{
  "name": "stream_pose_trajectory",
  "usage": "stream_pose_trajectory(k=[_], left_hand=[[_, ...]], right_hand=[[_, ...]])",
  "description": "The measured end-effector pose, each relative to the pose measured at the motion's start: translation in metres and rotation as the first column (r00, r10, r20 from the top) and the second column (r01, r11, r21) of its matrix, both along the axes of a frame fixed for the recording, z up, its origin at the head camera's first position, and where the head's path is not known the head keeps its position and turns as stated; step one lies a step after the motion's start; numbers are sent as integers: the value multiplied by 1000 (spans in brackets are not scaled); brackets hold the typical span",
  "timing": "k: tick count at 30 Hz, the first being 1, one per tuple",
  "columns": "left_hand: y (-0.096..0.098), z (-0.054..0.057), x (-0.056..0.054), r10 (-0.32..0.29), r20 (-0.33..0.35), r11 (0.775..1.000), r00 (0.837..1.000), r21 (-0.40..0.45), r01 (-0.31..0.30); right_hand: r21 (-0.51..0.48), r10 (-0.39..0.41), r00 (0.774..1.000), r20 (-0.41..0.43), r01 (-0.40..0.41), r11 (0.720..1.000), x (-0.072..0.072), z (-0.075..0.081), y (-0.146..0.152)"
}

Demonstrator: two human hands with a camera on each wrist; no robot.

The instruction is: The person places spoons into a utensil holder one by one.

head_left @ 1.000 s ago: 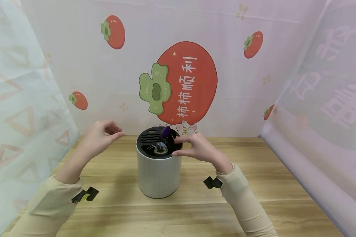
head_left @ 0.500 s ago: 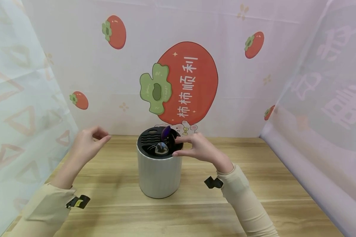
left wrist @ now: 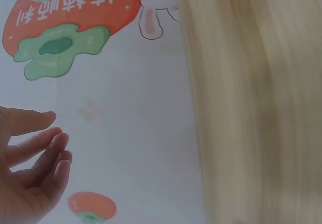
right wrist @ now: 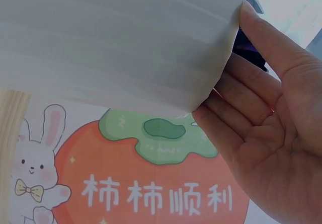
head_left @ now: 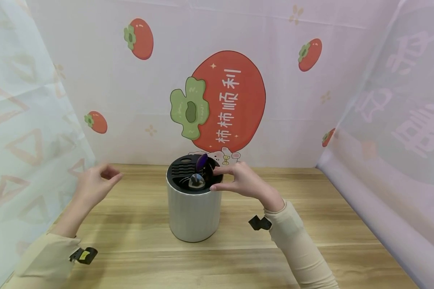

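A white, ribbed, round utensil holder [head_left: 194,216] with a black slotted top [head_left: 183,169] stands upright on the table. A purple, shiny oval utensil head [head_left: 201,161] and a silver, rounded, spoon-like head [head_left: 196,181] show above its openings. My right hand [head_left: 244,180] grips the holder's right rim, with the thumb on the near side and the fingers on the far side. In the right wrist view the thumb and fingertips meet the holder's rim. My left hand [head_left: 95,182] is in the air left of the holder, fingers loosely bent and holding nothing.
The wooden table [head_left: 217,263] reaches back to a pale cloth wall [head_left: 289,120] printed with red persimmons. More cloth [head_left: 390,160] hangs along the right side, and another panel [head_left: 32,120] along the left. Each forearm wears a small black device.
My left hand has moved left and slightly toward me, away from the holder. The right hand, the holder and the utensils stay in place.
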State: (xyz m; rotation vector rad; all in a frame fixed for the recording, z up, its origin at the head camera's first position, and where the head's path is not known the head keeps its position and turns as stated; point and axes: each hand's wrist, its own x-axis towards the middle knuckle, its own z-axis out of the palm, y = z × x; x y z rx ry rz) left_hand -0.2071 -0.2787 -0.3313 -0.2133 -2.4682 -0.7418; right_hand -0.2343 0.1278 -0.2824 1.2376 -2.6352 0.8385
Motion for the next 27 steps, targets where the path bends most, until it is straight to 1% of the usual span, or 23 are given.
stream_pose_trajectory(k=[2, 11, 17, 23, 27], left_hand=[[-5, -3, 0, 1, 5, 1000, 1000, -1, -1], [-27, -19, 0, 53, 38, 999, 998, -11, -52], [-42, -28, 2, 70, 64, 997, 995, -31, -68], [-58, -39, 4, 94, 63, 994, 994, -55, -91], [-68, -46, 6, 109, 95, 993, 990, -57, -103]], right_hand=[[-1, 0, 1000, 3, 0, 1000, 0, 0, 0], [-9, 6, 1000, 3, -6, 1000, 1, 0, 1], [-19, 8, 1000, -26, -9, 1000, 1, -2, 1], [-31, 23, 999, -40, -24, 999, 1, -4, 0], [-37, 25, 999, -46, -27, 999, 0, -4, 0]])
